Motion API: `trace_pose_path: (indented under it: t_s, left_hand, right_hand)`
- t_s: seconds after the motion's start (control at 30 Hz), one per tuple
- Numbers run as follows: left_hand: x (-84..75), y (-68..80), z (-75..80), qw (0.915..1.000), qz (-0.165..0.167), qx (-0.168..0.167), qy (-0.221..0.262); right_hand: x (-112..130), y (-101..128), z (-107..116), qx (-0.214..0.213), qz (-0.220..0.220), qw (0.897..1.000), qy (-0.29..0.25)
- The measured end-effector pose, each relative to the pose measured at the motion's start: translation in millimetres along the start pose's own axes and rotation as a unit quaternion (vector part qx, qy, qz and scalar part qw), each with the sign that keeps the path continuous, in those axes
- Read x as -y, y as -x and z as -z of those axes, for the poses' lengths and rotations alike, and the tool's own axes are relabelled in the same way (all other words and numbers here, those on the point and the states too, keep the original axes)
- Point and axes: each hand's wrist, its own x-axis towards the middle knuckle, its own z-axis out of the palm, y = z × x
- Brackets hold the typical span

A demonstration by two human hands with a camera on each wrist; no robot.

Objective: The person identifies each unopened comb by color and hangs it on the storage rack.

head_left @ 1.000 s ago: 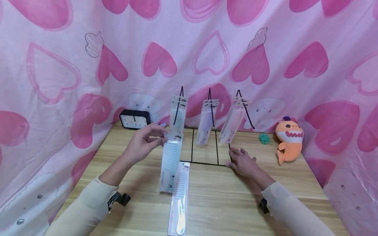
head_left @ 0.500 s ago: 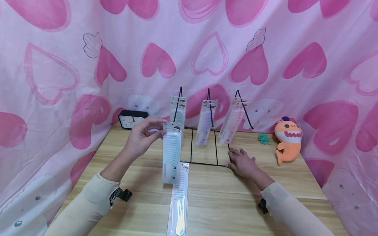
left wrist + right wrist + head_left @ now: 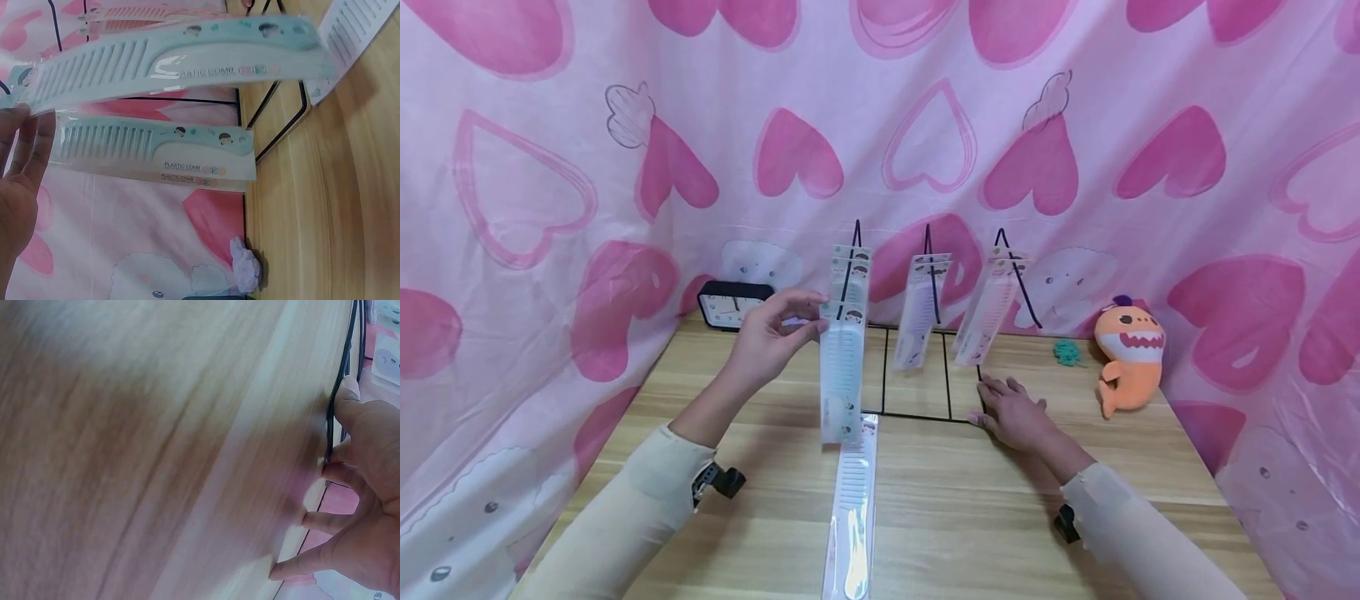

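My left hand (image 3: pixel 771 337) pinches a packaged pale green comb (image 3: pixel 841 383) by the upper edge of its package. The comb hangs upright, its top at the front tip of the left hook on a black wire rack (image 3: pixel 917 416); whether the hook passes through the hole I cannot tell. Behind it, similar green combs (image 3: pixel 144 140) hang on that hook in the left wrist view. Purple combs (image 3: pixel 913 321) hang on the middle hook, pink ones (image 3: pixel 985 312) on the right. My right hand (image 3: pixel 1015 412) rests with spread fingers at the rack's right front corner, thumb touching the wire (image 3: pixel 337 381).
Another packaged comb (image 3: pixel 852 500) lies on the wooden table (image 3: pixel 1000 517) in front of the rack. A black clock (image 3: pixel 735 305) stands at back left. At back right are a small green object (image 3: pixel 1066 352) and an orange shark plush (image 3: pixel 1131 358). A heart-patterned curtain (image 3: pixel 925 125) surrounds the table.
My left hand has raised the green comb and brought it slightly right, up to the left hook's tip. The right hand has stayed at the rack's corner.
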Motion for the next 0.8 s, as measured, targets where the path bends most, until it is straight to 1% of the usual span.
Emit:
trace_pose_path:
  t_s: [0.13, 0.23, 0.53, 0.8]
  left_hand:
    - [4.1, -6.3, -1.4, 0.9997, 0.019, -0.014, -0.011]
    - [5.3, -11.1, -1.6, 0.9992, 0.027, -0.021, -0.019]
    - [8.9, -26.1, -4.3, 0.9987, 0.036, -0.037, -0.005]
    - [10.3, -34.5, -9.0, 0.9968, 0.039, -0.061, -0.035]
  right_hand:
    - [1, 0, -1, 0.0, 0.0, 1.0, 0.002]
    - [1, 0, 0, 0.0, 0.0, 1.0, 0.002]
    - [0, -2, 2, -0.001, -0.002, 1.0, 0.002]
    - [-1, -2, 2, 0.002, -0.003, 1.0, 0.002]
